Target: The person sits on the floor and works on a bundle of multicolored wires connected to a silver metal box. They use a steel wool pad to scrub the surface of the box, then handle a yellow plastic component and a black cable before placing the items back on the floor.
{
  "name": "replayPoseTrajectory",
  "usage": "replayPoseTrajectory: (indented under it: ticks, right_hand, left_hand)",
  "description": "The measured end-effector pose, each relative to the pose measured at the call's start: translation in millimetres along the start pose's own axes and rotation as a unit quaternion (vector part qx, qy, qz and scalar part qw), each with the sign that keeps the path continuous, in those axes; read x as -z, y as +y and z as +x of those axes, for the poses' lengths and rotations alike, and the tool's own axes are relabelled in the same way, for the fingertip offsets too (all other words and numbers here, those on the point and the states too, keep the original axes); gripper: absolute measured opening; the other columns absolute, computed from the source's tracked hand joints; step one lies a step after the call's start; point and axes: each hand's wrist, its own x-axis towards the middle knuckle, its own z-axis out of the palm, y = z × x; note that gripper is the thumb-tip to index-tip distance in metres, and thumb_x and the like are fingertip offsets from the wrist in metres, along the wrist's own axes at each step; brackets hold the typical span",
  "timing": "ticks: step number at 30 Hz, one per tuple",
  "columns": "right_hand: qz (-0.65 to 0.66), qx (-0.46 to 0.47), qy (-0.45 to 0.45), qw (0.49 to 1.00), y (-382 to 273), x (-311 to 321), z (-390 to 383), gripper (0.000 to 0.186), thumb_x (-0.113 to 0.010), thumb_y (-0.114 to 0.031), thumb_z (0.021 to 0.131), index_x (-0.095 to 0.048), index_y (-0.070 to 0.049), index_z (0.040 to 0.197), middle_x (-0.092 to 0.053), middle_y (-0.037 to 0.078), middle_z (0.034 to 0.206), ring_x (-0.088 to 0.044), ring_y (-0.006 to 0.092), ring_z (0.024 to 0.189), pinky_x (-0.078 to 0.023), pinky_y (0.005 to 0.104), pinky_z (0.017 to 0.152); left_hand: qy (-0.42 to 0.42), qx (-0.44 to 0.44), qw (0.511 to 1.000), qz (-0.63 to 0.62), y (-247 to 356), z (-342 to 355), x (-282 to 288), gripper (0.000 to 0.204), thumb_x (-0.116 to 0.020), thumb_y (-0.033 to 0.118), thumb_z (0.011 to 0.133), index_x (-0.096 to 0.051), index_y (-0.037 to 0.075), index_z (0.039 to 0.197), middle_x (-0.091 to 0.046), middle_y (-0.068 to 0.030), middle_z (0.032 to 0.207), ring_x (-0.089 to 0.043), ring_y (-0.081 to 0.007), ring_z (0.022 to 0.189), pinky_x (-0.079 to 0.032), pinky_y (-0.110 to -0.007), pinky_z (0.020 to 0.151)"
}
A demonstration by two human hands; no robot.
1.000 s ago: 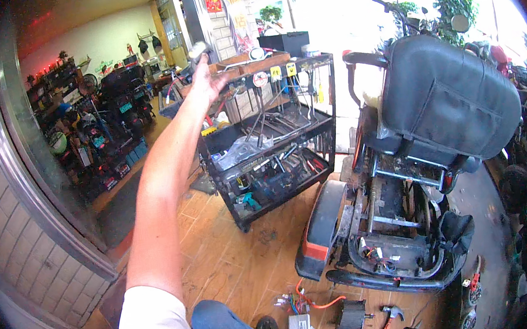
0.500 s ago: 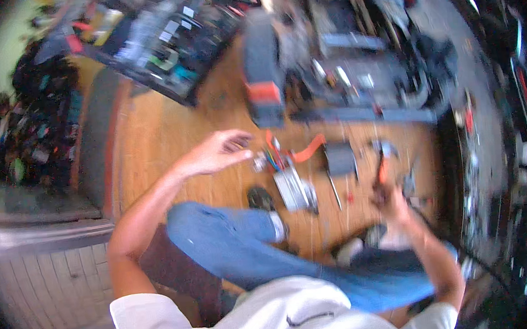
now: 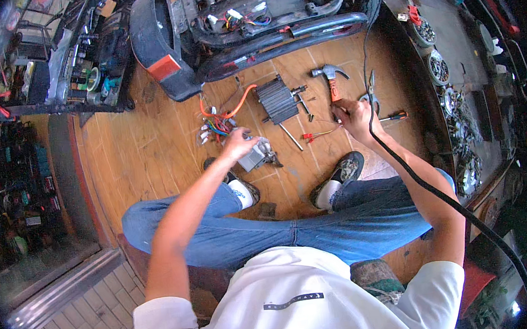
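left hand (image 3: 238, 143): resting on top of the small grey motor unit (image 3: 256, 157) on the wood floor, fingers curled down over it. Looks more like steadying than a full clamp, can't tell how tight.

right hand (image 3: 351, 115): closed around the orange handle of the claw hammer (image 3: 330, 82), head pointing to the far side.

where the work sits: motor unit is just past the person's left shoe (image 3: 235, 186), with the finned black controller (image 3: 276, 100) a bit farther out and the bundle of coloured wires (image 3: 216, 126) to its left.

nearby: screwdriver (image 3: 392, 116) and pliers (image 3: 370, 91) just right of the hammer hand, black cable (image 3: 430, 186) draped over the right forearm.

doing it well, imo: pin the unit firmly, keep fingers off the strike spot, short taps, mind those wires.

vs half a second ago: view has tilted and steadied, left hand has come down onto the unit, right hand keeps its grip on the hammer. A second ago the left arm was up toward the tool cart (image 3: 76, 62).
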Motion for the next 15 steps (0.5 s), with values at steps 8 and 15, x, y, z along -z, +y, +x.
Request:
replayPoseTrajectory:
  ticks: [8, 15]
  right_hand:
    - [-0.043, -0.021, 0.010, 0.999, -1, 4, -6, 0.033, -0.067, -0.038, 0.095, -0.074, -0.007, 0.103, -0.072, 0.026, 0.088, -0.071, 0.0442, 0.087, -0.057, 0.0519, 0.079]
    - [-0.077, 0.023, 0.017, 0.997, 39, -26, -5, 0.024, -0.073, -0.024, 0.088, -0.074, -0.007, 0.105, -0.072, 0.022, 0.081, -0.072, 0.0394, 0.079, -0.057, 0.0470, 0.071]
  left_hand:
    - [0.220, 0.003, 0.970, 0.099, -35, 4, -71, 0.083, -0.083, 0.043, 0.078, -0.049, 0.008, 0.145, -0.039, -0.0292, 0.151, -0.037, -0.0501, 0.139, -0.035, -0.057, 0.114]
    - [0.196, 0.099, 0.974, 0.056, -34, 4, -57, 0.089, -0.083, 0.040, 0.077, -0.044, 0.008, 0.150, -0.037, -0.0273, 0.154, -0.032, -0.0499, 0.145, -0.026, -0.058, 0.121]
